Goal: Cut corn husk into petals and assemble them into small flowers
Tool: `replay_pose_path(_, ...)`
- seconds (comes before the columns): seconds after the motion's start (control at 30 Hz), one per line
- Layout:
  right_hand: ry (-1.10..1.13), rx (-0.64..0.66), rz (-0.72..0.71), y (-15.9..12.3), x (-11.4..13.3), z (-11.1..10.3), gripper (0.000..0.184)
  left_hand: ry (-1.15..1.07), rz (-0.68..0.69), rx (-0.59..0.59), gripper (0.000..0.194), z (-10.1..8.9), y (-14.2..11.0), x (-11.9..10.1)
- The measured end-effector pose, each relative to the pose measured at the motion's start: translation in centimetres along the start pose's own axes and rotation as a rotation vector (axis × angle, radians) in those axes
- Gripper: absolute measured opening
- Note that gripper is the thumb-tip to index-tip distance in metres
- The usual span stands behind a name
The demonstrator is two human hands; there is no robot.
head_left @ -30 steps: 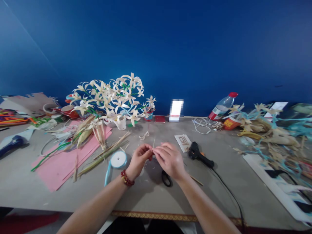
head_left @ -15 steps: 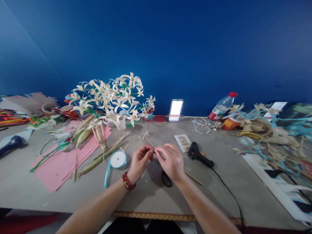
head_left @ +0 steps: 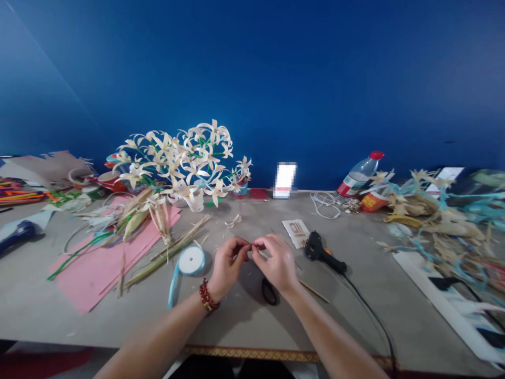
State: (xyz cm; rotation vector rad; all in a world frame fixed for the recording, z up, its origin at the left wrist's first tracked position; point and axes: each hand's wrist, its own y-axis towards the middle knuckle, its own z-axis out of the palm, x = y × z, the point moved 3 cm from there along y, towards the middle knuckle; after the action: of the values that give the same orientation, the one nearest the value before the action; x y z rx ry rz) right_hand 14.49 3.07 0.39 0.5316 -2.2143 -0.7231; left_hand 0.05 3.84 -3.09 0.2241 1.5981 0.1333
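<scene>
My left hand (head_left: 229, 266) is closed in a pinch, and so is my right hand (head_left: 275, 261); their fingertips meet above the middle of the table. Between them is a thin stem, mostly covered by the fingers. Just beyond the fingers shows a small pale flower (head_left: 233, 221) of curled strips; whether the stem joins it is too faint to tell. Left of my left hand lies a roll of light blue tape (head_left: 191, 260) with its end pulled out. Black scissors (head_left: 270, 291), showing a handle loop, lie under my right hand, beside a thin brown stick (head_left: 314, 291).
A black glue gun (head_left: 324, 251) with its cord lies to the right, near a small white packet (head_left: 295, 233). Pink paper (head_left: 84, 284) and dried husks (head_left: 168, 258) spread left. White flowers (head_left: 193, 163) stand behind. A power strip (head_left: 442, 310) and plastic bottle (head_left: 359, 176) are right.
The thin stem that ran from my fingertips up to the pale flower is now hardly visible. My hands stay pinched together, with only a slight shift of the fingers.
</scene>
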Motion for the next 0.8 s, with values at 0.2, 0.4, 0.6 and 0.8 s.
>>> replay_pose_path(0.2,0.03,0.021,-0.004,0.15,0.34,0.04,0.012,-0.377,-0.223,0.048,0.027,0.68,0.41,0.08)
replay_pose_path(0.4,0.02,0.048,0.004,0.16,0.02,-0.06,0.011,-0.15,-0.123,0.07,0.026,0.44,0.08,-0.06)
replay_pose_path(0.6,0.106,0.092,-0.126,0.19,0.23,-0.2,0.013,-0.461,-0.333,0.142,0.029,0.7,0.23,-0.1)
replay_pose_path(0.8,0.124,0.185,-0.027,0.17,-0.2,0.09,0.006,-0.402,-0.278,0.104,0.032,0.46,0.53,-0.39)
